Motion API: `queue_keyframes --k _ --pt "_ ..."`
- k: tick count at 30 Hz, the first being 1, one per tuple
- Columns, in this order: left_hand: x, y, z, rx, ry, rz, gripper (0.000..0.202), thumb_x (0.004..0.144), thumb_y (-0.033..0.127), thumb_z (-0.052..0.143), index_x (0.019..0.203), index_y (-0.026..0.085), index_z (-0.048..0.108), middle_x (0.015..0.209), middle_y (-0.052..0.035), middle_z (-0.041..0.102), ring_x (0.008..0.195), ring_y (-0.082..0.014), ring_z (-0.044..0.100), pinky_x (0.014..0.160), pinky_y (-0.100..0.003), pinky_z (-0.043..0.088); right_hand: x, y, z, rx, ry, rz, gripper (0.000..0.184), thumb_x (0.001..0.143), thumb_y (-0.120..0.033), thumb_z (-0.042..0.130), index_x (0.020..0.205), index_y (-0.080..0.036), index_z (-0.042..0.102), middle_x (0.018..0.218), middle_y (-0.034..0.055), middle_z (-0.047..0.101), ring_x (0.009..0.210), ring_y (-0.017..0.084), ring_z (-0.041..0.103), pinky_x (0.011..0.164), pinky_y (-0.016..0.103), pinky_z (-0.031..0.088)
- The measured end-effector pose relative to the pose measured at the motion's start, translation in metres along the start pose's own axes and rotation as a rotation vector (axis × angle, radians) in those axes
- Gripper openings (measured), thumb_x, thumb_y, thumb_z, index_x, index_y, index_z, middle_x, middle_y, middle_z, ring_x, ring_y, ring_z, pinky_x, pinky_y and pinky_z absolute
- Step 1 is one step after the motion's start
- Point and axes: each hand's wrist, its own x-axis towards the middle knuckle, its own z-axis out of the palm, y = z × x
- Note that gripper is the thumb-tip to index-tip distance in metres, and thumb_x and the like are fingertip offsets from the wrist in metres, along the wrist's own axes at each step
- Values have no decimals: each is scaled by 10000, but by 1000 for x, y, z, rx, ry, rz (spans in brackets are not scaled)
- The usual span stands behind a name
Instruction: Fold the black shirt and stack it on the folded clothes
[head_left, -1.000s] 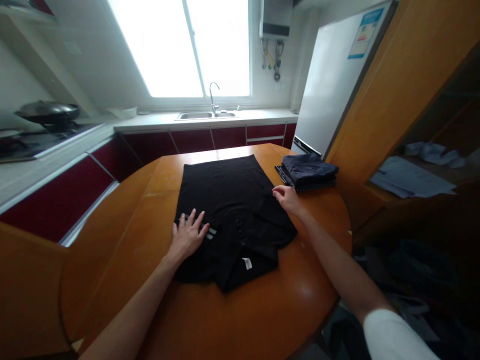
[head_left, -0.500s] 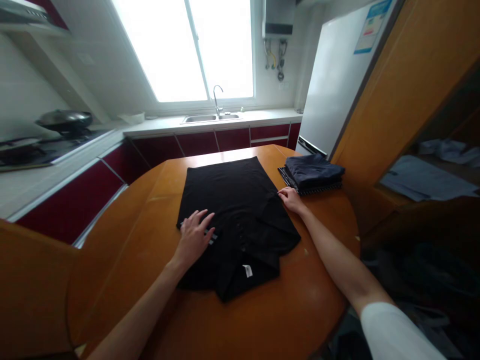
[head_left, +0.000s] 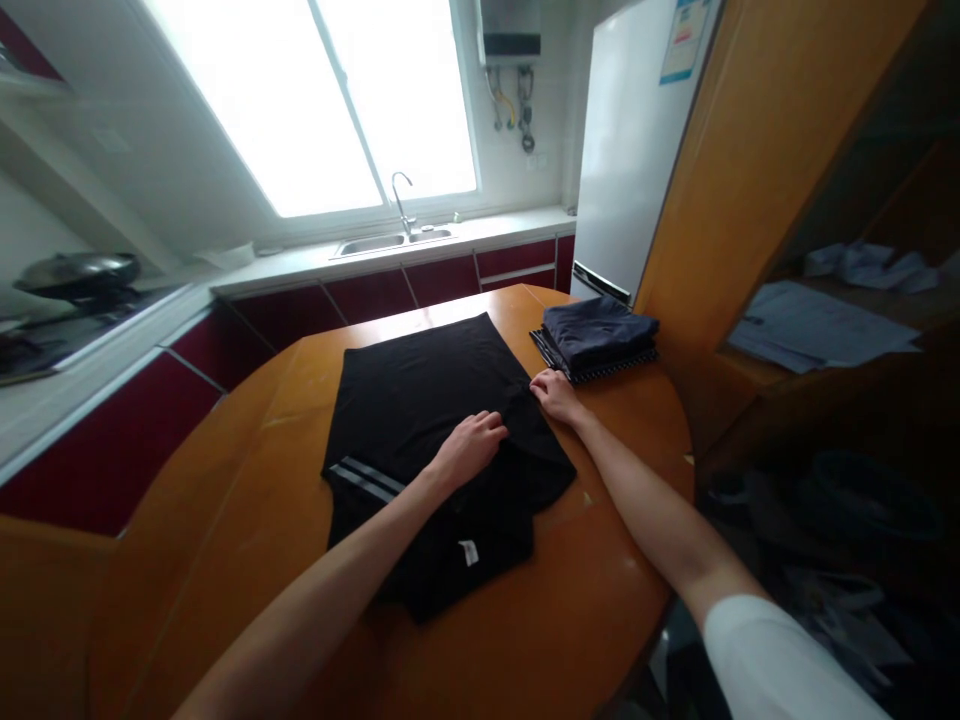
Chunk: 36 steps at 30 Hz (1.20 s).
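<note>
A white sleeve [head_left: 780, 660] shows at the near right, beside a round-edged wooden table [head_left: 570, 620]. The black shirt [head_left: 420, 370] lies spread on the table, its collar end nearest, with a white label [head_left: 469, 553] showing there and two pale stripes [head_left: 367, 478] on its left side. Farther in, the left hand [head_left: 472, 445] is over the middle of the shirt, fingers curled and close together; whether they grip any cloth, I cannot tell. The right hand [head_left: 555, 395] has its fingertips pinched on the shirt's right edge. Just beyond it, at the far right of the table, sits a stack of folded dark clothes [head_left: 596, 335]. Past the table are a sink [head_left: 373, 244] and, farther right, a refrigerator [head_left: 637, 140]; behind the sink is a bright window [head_left: 315, 100].
</note>
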Motion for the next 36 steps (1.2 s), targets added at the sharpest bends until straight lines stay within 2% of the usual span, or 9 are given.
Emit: queue_keyframes --k 3,7,13,15,18,22,28,33,36 --pt "-9 -5 -9 -16 88 -6 238 962 115 508 1034 210 714 1074 -78 642 1008 -221 586 937 -360 474 -1 -3 0 -1 -8 17 154 965 -242 619 931 -210 765 1072 76 692 1022 229 565 955 330 431" --pt "-16 -8 -14 -42 2 -6 186 931 183 586 989 245 751 1052 -60 675 1006 -233 608 913 -384 476 -1 -7 -1 -11 -9 39 146 961 -252 623 928 -216 760 1090 76 682 1041 239 551 947 335 435" --pt "20 10 8 -187 167 -32 341 1032 227 420 1221 203 703 1255 -80 680 1149 -217 622 1030 -359 479 -2 -9 -1 -29 7 55 124 944 -233 635 904 -212 750 1064 77 674 1028 231 556 943 328 439" --pt "37 18 22 -210 158 -41 387 1041 240 401 1343 184 636 1403 -93 620 1290 -228 569 1122 -381 430 -2 -9 -1 -33 14 56 110 935 -226 646 899 -208 748 1054 78 671 1026 230 558 936 323 444" --pt "53 24 43 -171 41 -148 539 1052 374 422 1529 126 443 1607 -154 409 1500 -308 352 1228 -515 288 -2 -8 0 -36 24 51 107 935 -218 647 903 -199 747 1047 83 670 1030 227 561 935 318 446" --pt "58 22 57 -155 -92 -187 689 1059 496 365 1607 87 277 1678 -179 219 1568 -327 167 1248 -596 174 -2 -7 1 -35 33 49 101 934 -218 652 903 -200 747 1046 83 669 1030 226 565 943 320 443" --pt "46 38 46 -203 -216 -111 786 1047 554 377 1623 50 200 1682 -240 78 1573 -344 35 1260 -563 117 -1 -5 1 -21 37 48 90 928 -215 662 905 -201 748 1038 82 668 1018 222 576 953 322 444" --pt "11 74 33 -335 -309 111 837 1003 676 384 1640 166 201 1695 -194 60 1569 -356 7 1249 -598 111 -2 -4 1 -18 34 46 83 924 -232 675 905 -209 752 1044 79 673 1016 226 581 957 329 441" --pt "-7 98 19 -425 -317 224 886 982 706 401 1639 144 206 1694 -202 59 1570 -358 21 1257 -586 117 -2 -3 0 -23 33 43 87 921 -228 670 903 -206 753 1043 79 679 1019 230 585 955 330 446"
